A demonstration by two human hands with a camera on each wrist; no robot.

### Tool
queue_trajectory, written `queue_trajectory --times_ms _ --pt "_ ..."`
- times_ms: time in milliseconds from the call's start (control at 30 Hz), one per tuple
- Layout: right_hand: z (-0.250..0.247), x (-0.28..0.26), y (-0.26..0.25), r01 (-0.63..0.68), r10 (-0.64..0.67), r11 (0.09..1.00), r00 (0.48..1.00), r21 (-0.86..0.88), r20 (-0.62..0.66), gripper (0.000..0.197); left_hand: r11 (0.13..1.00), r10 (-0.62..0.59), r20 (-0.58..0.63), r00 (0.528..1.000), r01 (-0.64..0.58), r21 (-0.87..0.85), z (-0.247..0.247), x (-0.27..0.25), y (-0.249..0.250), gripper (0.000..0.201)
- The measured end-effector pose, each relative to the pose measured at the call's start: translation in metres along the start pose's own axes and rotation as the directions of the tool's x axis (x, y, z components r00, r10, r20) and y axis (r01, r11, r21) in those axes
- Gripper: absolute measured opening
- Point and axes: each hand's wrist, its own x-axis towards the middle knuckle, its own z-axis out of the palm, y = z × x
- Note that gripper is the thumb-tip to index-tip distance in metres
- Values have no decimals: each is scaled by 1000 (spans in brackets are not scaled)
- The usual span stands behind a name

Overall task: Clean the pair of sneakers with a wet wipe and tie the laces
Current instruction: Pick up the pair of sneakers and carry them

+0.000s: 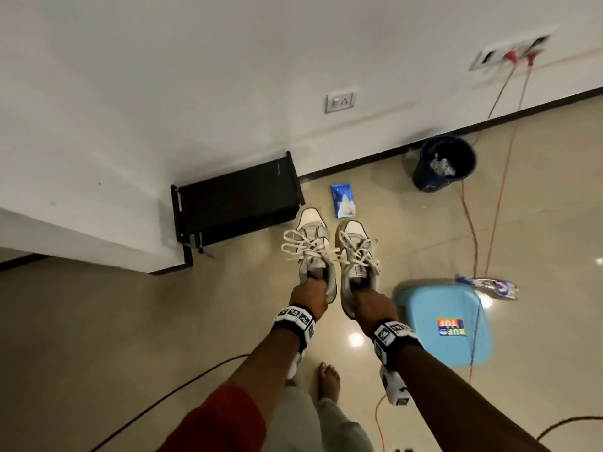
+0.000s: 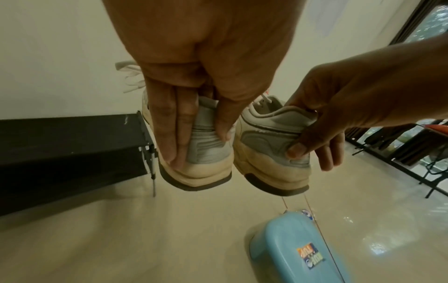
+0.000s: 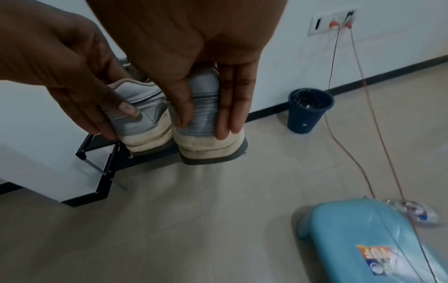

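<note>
Two white and grey sneakers hang in the air above the floor, toes pointing away from me. My left hand (image 1: 310,288) grips the left sneaker (image 1: 310,246) by its heel, thumb on one side and fingers on the other (image 2: 200,146). In the same way my right hand (image 1: 370,300) grips the right sneaker (image 1: 357,256) at the heel (image 3: 204,128). Their cream laces (image 1: 301,247) spread in loose loops over the tongues. A blue wet wipe pack (image 1: 342,201) lies on the floor beyond the toes, with a wipe sticking out.
A low black shoe rack (image 1: 235,203) stands against the wall to the left. At the right are a dark blue bin (image 1: 443,163), a light blue plastic stool (image 1: 447,324) and a crushed plastic bottle (image 1: 492,285). Orange and black cables cross the floor.
</note>
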Motion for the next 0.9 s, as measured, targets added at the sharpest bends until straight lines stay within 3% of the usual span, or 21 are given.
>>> queue_trajectory --times_ms 200,333,500,700,900 --pt "-73 -3 38 -62 66 996 995 63 -73 27 996 87 -103 991 -84 31 -61 19 71 21" --pt "-100 28 71 -134 139 989 987 69 -78 30 990 127 -82 988 -121 72 -87 62 99 22" --pt "-135 95 118 -208 207 977 978 52 10 28 985 148 5 989 -148 88 -112 137 122 27" --pt "-179 184 154 -258 257 966 953 -13 163 24 989 145 77 986 -143 -35 -139 225 140 27" --pt "-204 269 181 -257 247 966 953 37 177 22 992 127 137 982 -122 -43 -155 302 148 22"
